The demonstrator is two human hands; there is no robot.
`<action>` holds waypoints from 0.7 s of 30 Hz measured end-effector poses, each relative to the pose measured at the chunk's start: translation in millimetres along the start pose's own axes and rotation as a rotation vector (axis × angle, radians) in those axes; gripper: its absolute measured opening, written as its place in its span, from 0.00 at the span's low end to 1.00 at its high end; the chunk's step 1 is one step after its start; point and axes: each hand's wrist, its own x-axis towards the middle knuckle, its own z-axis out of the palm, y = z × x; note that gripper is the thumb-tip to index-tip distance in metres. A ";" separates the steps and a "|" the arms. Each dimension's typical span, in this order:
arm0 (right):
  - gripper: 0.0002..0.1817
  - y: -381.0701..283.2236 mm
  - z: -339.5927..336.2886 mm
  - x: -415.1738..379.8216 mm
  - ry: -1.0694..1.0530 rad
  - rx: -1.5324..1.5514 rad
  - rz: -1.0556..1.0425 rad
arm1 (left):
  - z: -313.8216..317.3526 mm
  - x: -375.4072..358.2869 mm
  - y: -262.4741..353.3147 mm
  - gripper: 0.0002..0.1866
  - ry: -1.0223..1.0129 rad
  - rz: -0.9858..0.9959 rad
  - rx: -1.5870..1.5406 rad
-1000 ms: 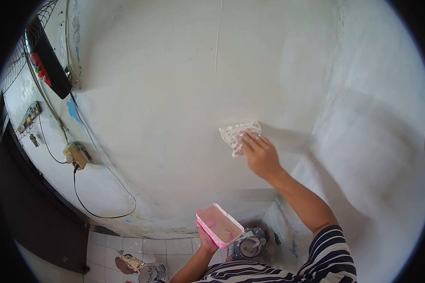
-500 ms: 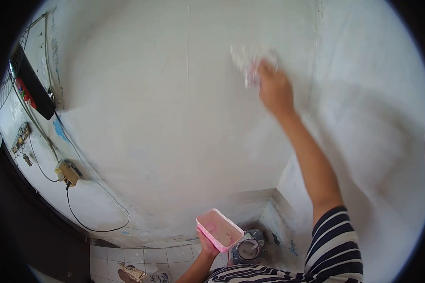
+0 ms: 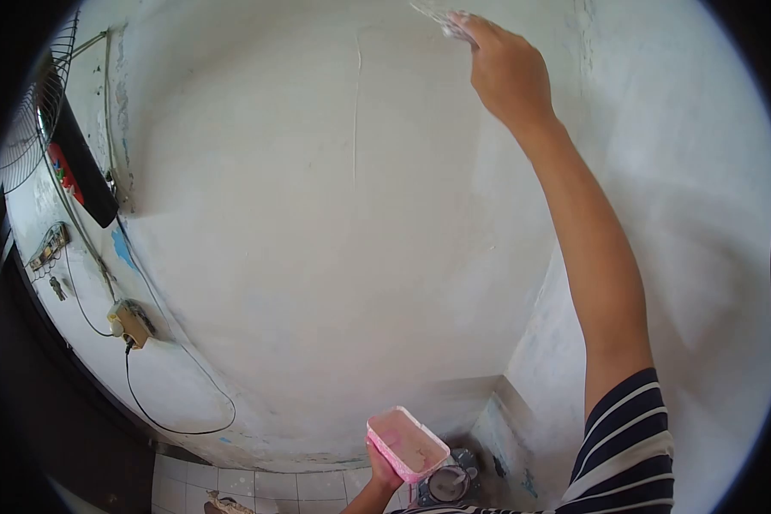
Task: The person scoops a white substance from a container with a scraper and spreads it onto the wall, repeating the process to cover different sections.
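Partly hidden — scraper [image 3: 438, 15], gripped by right hand [image 3: 514, 77] | left hand [image 3: 383, 471] clasps pink tub [image 3: 414, 477]

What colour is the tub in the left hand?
The tub in the left hand is pink outside with a whitish rim; see the head view.

Pink rect. tub [image 3: 405, 470], whitish rim, open top, tilted, low ctr; white-smeared spreader [image 3: 437, 15] up high, part hidden.

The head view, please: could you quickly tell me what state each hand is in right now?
Left hand: closed, holding the pink tub.
Right hand: closed, holding a white-smeared flat tool at the picture's top edge.
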 end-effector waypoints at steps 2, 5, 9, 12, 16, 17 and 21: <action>0.19 2.6 12.8 16.5 -0.275 -0.090 0.127 | -0.8 -0.8 3.5 0.49 0.001 0.029 0.005; 0.18 -18.6 8.8 -26.0 -0.350 -0.169 0.087 | -2.5 -2.0 6.2 0.50 0.020 0.045 -0.028; 0.16 -77.3 -31.9 -130.0 -0.436 -0.032 -0.023 | -7.7 2.1 6.4 0.50 -0.001 0.003 -0.009; 0.16 -84.6 -56.2 -137.5 -0.494 0.115 0.131 | -13.8 7.3 4.9 0.50 -0.006 -0.001 0.008; 0.19 -27.3 -41.6 -53.3 -0.308 0.010 0.168 | -7.9 6.6 5.5 0.49 -0.029 -0.020 0.003; 0.19 -13.6 -34.6 -24.1 -0.298 -0.024 0.143 | -10.2 7.0 5.3 0.49 -0.029 -0.021 0.001; 0.19 12.7 -2.2 12.5 -0.356 -0.090 0.078 | -15.3 8.0 5.8 0.50 -0.005 -0.024 -0.016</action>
